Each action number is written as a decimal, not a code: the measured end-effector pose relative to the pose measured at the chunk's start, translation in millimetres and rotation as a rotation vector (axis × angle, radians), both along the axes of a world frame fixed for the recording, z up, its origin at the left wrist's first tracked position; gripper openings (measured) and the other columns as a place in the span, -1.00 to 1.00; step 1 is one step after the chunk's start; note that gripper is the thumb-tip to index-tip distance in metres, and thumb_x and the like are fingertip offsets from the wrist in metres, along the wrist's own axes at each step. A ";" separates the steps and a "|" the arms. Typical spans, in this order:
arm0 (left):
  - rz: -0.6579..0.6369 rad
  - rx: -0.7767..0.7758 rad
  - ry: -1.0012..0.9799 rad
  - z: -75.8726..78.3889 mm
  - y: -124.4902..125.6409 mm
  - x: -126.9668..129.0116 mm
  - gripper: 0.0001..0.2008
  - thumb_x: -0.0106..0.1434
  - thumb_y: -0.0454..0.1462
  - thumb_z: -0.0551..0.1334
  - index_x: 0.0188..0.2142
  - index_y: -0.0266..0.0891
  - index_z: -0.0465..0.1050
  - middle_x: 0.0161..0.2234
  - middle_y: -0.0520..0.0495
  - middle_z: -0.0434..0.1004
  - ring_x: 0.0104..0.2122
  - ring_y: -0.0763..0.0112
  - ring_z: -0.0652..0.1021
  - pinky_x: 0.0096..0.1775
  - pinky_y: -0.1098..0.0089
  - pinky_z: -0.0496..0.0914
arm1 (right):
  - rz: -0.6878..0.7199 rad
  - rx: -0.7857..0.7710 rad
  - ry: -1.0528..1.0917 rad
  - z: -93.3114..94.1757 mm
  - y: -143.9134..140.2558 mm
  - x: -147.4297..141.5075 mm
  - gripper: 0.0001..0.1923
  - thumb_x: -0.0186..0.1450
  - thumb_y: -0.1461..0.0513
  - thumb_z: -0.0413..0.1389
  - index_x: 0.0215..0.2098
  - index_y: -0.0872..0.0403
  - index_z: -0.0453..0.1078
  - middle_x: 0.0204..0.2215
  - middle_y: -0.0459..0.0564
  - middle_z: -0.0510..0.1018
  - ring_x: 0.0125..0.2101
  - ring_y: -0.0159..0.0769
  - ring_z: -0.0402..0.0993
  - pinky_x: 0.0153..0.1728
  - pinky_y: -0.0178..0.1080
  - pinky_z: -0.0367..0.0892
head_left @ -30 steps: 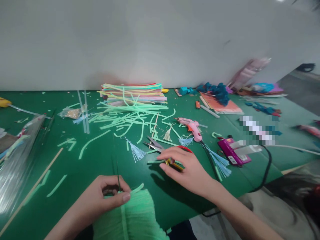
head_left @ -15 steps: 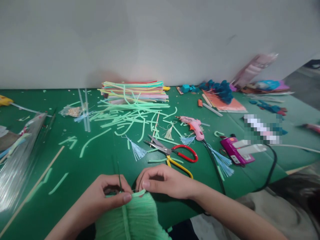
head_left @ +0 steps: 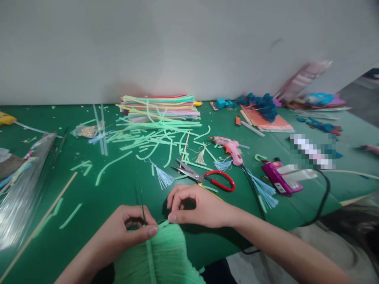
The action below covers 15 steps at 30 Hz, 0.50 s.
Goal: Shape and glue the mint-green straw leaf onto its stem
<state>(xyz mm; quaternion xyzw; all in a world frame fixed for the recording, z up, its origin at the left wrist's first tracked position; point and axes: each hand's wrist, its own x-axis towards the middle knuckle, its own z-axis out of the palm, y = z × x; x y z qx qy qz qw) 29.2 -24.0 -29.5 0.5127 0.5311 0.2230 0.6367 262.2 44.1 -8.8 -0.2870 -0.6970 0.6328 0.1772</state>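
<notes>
At the bottom of the head view hangs a light green, fuzzy ribbed piece (head_left: 166, 256), seemingly made of rows of pipe cleaner with a strip down its middle. My left hand (head_left: 133, 227) is closed on its top edge, thumb in front. A thin dark wire (head_left: 143, 205) rises between that hand's fingers. My right hand (head_left: 192, 207) pinches a green pipe cleaner (head_left: 164, 224) at the top right edge, and a fine strand loops between the hands. Just beyond lie scissors (head_left: 194, 175) with red and yellow handles, the yellow one mostly hidden behind my right hand.
Loose green pipe cleaners (head_left: 160, 136) spread before a multicoloured bundle (head_left: 160, 106). A pink glue gun (head_left: 231, 148), blue tassels (head_left: 162, 176) and a purple power strip (head_left: 276, 179) lie to the right. At left are a wooden stick (head_left: 44, 217) and clear plastic wrapping (head_left: 26, 197).
My right hand has moved slightly up and right, covering more of the scissors' yellow handle. The pipe cleaner at the top edge now slants upward toward it. My left hand stays nearly in place.
</notes>
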 end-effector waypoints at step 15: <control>0.052 -0.106 0.056 -2.0 2.7 5.5 -0.68 0.07 -0.02 0.36 -0.53 -0.24 0.51 -0.64 0.16 0.23 -0.57 0.53 0.16 -0.46 0.45 0.07 | -0.070 0.496 -0.214 16.1 -5.9 1.1 -0.93 0.24 0.30 0.24 -0.42 0.07 0.49 -0.21 -0.04 0.56 -0.09 -0.26 0.47 -0.02 -0.20 0.32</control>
